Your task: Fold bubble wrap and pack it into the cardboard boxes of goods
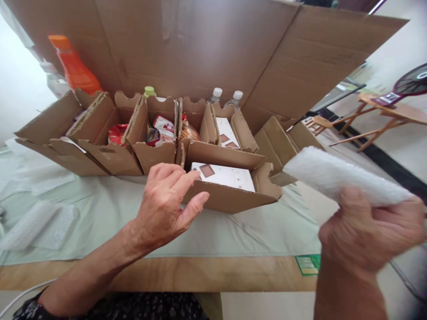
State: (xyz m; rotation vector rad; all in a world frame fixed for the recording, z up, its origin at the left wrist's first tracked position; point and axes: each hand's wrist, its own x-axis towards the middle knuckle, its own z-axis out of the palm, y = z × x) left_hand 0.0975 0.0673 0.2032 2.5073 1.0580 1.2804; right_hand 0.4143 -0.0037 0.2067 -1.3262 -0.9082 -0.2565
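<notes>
Right hand point(370, 231), 4 o'clock: grip closed on foam sheet point(333, 173). Left hand point(167, 204), 8 o'clock: half-open, empty, touching cardboard box point(230, 200). Likely padding step; needs gap in box.

A home room used for packing: snack-filled cardboard boxes point(156, 155) beyond the fingers point(173, 178), a cloth-covered worktop point(267, 231) beneath them, and a wooden folding table point(396, 111) far to their right.

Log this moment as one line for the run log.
left hand: open, at left end of front cardboard box | right hand: gripping white foam sheet | in box: white carton | underneath: pale green cloth
</notes>
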